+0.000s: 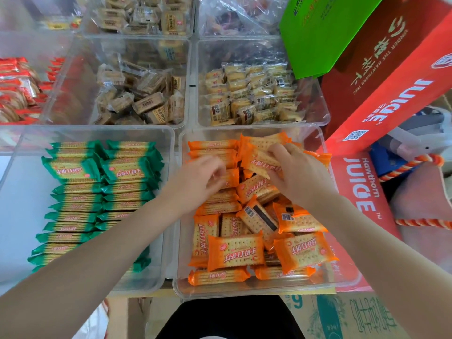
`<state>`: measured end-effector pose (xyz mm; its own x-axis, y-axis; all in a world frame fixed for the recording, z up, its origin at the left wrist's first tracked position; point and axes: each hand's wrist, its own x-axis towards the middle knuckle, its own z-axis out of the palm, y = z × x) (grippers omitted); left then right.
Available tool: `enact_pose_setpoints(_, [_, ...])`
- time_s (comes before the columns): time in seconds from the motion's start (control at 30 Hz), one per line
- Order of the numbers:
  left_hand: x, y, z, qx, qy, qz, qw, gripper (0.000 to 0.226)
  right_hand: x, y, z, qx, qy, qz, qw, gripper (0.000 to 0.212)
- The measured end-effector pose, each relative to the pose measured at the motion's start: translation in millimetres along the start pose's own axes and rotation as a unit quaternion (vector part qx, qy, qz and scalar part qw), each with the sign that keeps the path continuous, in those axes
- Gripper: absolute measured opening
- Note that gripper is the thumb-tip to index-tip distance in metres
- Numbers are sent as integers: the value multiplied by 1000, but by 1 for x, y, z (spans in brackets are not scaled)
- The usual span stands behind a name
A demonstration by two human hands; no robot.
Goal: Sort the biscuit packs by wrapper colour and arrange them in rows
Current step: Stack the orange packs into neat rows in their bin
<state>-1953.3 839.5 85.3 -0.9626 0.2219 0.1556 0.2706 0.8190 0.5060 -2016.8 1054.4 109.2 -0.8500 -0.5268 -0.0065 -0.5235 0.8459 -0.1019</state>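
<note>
From the head camera, both hands work at about 12 o'clock inside the clear plastic bin of orange-wrapped biscuit packs point(347, 280), which sits at 5 o'clock of the frame. The left hand point(199, 181) is motion-blurred; its fingers curl onto an orange pack point(230, 178) at the row's near end, though the exact pinch is hard to make out. The right hand point(297, 171) pinches another orange pack point(259, 161) between thumb and curled fingers, lifted tilted over the pile. Behind the hands a short row of orange packs on edge point(212, 149) lies at 11 o'clock of the bin; the rest lie jumbled point(236, 250), some face-down showing barcodes. The left forearm point(102, 245) crosses and hides the near right part of the green-wrapped packs point(73, 189), which stand in two rows in the neighbouring clear bin point(168, 192) at 8 o'clock. Further bins at 12 o'clock hold clear-wrapped pale biscuits point(252, 94) and brownish ones point(139, 99); red-wrapped packs point(17, 89) are cut off at 9 o'clock. A red juice carton point(396, 99) and a green bag point(320, 33) crowd in at 2 o'clock.
</note>
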Motion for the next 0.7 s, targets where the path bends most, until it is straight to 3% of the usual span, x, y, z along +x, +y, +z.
enact_pose_setpoints(0.07, [-9,3,3,17,-146,35,988,10,-6,4,6,-25,20,-11,999,27])
enact_pose_setpoints(0.17, [-17,15,9,37,-358,40,932,28,-13,2,12,-102,26,-9,994,24])
enact_pose_setpoints(0.3, [-25,32,26,105,-478,7,872,53,-20,-11,17,-126,72,-51,988,19])
enact_pose_setpoints(0.37, [-30,37,33,133,-480,4,867,57,-23,-21,19,-105,105,-132,980,23])
enact_pose_setpoints(0.47, [-30,36,22,134,-402,5,906,49,-24,-35,30,-67,65,-247,965,22])
enact_pose_setpoints(0.6, [-30,25,-6,206,-262,42,942,35,-3,-49,43,-2,-154,-182,971,32])
enact_pose_setpoints(0.7, [-36,16,-17,208,-216,40,953,29,17,-58,47,17,-226,-160,961,34])
